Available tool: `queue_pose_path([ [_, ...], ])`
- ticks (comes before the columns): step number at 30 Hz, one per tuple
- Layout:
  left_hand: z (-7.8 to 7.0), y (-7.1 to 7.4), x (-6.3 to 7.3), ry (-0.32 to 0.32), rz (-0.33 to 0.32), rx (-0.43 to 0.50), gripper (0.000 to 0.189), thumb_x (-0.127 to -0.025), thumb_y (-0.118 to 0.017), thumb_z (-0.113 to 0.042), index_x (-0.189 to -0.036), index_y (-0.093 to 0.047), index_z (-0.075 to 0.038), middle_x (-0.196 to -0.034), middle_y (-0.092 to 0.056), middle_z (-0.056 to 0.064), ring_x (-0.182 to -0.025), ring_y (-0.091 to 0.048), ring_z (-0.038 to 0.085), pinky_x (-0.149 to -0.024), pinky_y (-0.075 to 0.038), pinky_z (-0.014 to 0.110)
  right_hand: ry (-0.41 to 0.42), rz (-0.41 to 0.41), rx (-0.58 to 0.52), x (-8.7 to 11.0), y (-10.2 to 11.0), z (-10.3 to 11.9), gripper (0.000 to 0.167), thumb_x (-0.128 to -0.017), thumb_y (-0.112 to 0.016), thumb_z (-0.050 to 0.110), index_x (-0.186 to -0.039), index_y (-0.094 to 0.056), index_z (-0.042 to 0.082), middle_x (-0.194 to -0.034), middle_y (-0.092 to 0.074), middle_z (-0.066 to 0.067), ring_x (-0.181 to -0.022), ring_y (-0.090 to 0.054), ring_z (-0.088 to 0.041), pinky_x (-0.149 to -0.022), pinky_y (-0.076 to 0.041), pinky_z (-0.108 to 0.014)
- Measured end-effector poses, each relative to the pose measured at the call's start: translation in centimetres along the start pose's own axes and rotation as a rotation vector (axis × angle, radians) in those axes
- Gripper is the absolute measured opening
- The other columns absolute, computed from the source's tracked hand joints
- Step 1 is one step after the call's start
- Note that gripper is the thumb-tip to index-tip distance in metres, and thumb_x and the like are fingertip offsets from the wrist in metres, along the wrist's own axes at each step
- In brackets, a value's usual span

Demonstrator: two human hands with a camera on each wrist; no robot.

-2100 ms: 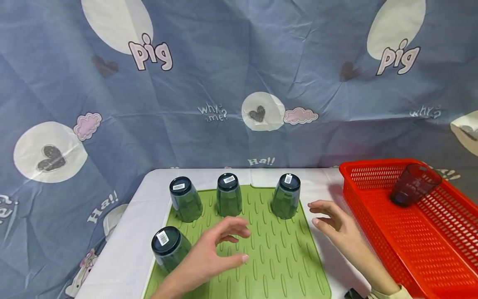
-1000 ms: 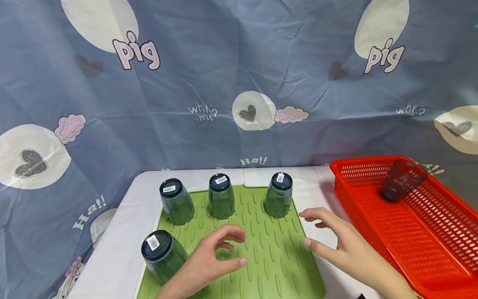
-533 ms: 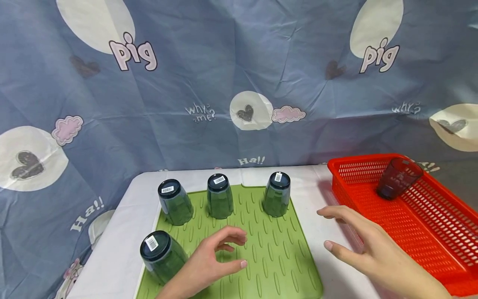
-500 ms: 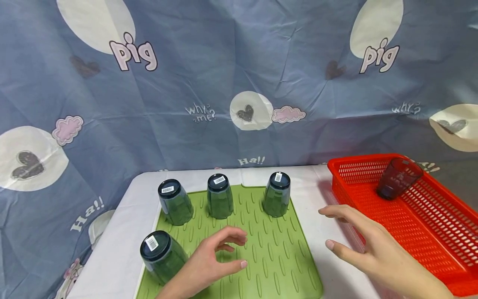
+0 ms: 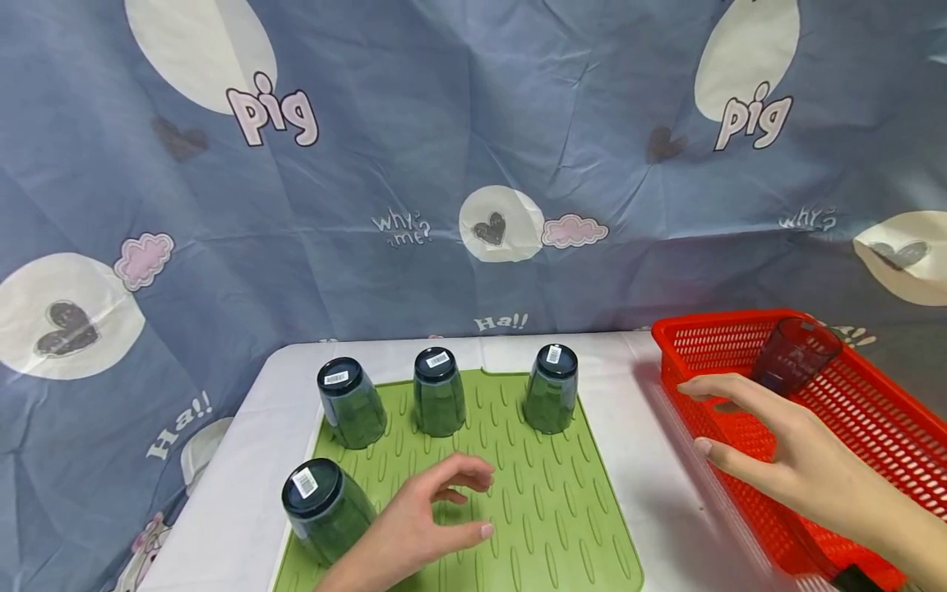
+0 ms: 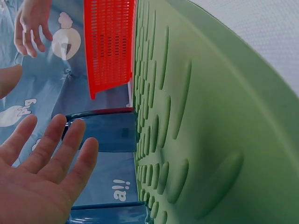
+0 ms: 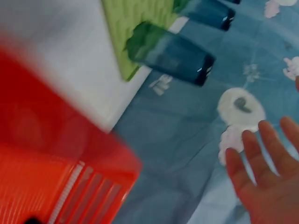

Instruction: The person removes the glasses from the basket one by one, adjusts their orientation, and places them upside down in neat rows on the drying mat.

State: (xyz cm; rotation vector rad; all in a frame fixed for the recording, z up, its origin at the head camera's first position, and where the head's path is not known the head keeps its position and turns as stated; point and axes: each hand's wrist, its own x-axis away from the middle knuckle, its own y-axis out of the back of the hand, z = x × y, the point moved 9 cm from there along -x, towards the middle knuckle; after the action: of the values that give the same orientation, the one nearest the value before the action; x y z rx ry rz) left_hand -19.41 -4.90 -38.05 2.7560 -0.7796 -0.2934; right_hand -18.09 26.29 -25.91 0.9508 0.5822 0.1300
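Note:
My left hand (image 5: 425, 522) hovers over the green mat (image 5: 547, 510), fingers loosely bent and holding nothing. Just left of it a dark bluish glass (image 5: 325, 506) stands upside down on the mat. Along the mat's back stand three more upturned glasses: one at the left (image 5: 351, 403), one in the middle (image 5: 439, 393) and one at the right (image 5: 551, 390). My right hand (image 5: 802, 456) is over the near left rim of the red basket (image 5: 732, 325), thumb and fingers apart, nothing between them. A tinted glass (image 5: 792, 358) leans inside the basket's far end, partly behind that hand.
A white cloth covers the table (image 5: 621, 362). Behind it hangs a blue printed curtain (image 5: 414, 288). White strips of tablecloth lie left of the mat and between mat and basket.
My right hand has moved from beside the mat rightward to above the basket's rim. The left hand stays over the mat. The glasses keep their places; the head view has shifted slightly.

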Motion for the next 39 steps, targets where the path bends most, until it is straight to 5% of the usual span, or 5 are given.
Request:
queue_pose_path([
  [19,0.4,-0.3,0.1,0.05,0.045,0.002,0.041,-0.088,-0.075,-0.029,-0.126,-0.058,-0.029,-0.124,-0.061,0.005,-0.114,-0.057,0.029,-0.094,-0.049,0.044,-0.222,0.011,0.079,-1.2,3.1,-10.5,0.053,-0.088,-0.077,0.026,-0.134,-0.053,0.015,-0.121,-0.058,-0.006,-0.091,-0.055,0.006,-0.072,-0.044,-0.006],
  [28,0.6,-0.1,0.0,0.068,0.035,-0.008,0.04,-0.088,-0.075,-0.029,-0.125,-0.058,-0.03,-0.122,-0.062,0.005,-0.113,-0.057,0.029,-0.093,-0.05,0.044,-0.277,-0.091,0.205,-1.0,5.4,-14.9,0.047,-0.089,-0.075,0.028,-0.129,-0.057,0.011,-0.11,-0.062,-0.01,-0.08,-0.047,0.008,-0.061,-0.038,-0.011],
  [31,0.6,-0.1,0.0,0.059,0.028,-0.016,0.04,-0.088,-0.076,-0.029,-0.124,-0.058,-0.03,-0.122,-0.062,0.004,-0.112,-0.058,0.028,-0.093,-0.05,0.044,-0.293,-0.109,0.231,-0.9,5.8,-16.0,0.047,-0.091,-0.073,0.028,-0.129,-0.056,0.006,-0.112,-0.06,-0.019,-0.086,-0.056,-0.013,-0.071,-0.042,-0.015],
  [35,0.6,-0.1,0.0,0.065,0.031,-0.017,0.041,-0.088,-0.076,-0.03,-0.124,-0.058,-0.03,-0.121,-0.062,0.004,-0.112,-0.058,0.028,-0.094,-0.05,0.043,-0.327,-0.127,0.235,-0.7,6.1,-17.4,0.049,-0.095,-0.067,0.026,-0.133,-0.05,0.0,-0.126,-0.052,-0.029,-0.097,-0.053,-0.048,-0.081,-0.048,-0.052],
  [39,0.8,-0.2,0.0,0.088,0.037,-0.004,0.04,-0.089,-0.075,-0.029,-0.125,-0.058,-0.03,-0.121,-0.062,0.004,-0.112,-0.057,0.028,-0.093,-0.05,0.043,-0.369,-0.153,0.25,-0.7,6.5,-18.8,0.052,-0.096,-0.066,0.027,-0.134,-0.047,-0.002,-0.127,-0.049,-0.032,-0.099,-0.051,-0.051,-0.072,-0.042,-0.066],
])
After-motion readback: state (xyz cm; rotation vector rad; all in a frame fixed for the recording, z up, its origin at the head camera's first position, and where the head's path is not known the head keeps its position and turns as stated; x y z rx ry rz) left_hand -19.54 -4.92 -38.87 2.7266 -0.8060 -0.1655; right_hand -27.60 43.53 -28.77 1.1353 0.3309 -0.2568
